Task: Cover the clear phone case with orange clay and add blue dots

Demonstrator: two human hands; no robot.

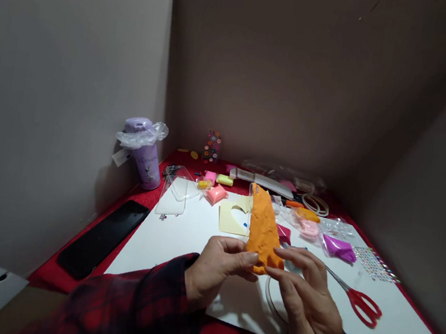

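A phone case (265, 226) spread with lumpy orange clay stands tilted upright over the table, a clear rim showing along its left side. My left hand (221, 267) grips its lower left corner, thumb on the clay and fingers behind. At the lower right edge, the fingertips of my right hand (306, 302) touch the clay, the fingers stretched out and a little apart. Beneath my hands lies a white sheet (244, 305), with part of a white ring (270, 297) showing beside my right hand. Behind the case is a yellow paper (227, 219) with a rounded cut-out.
Red scissors (364, 308) and a gem sticker sheet (376, 264) lie right. Clear cases (173, 196) and a black phone (102, 239) lie left, near a purple cup (147, 163). Bagged clay includes coral (216, 194) and purple (338, 248) packs. Walls enclose the table.
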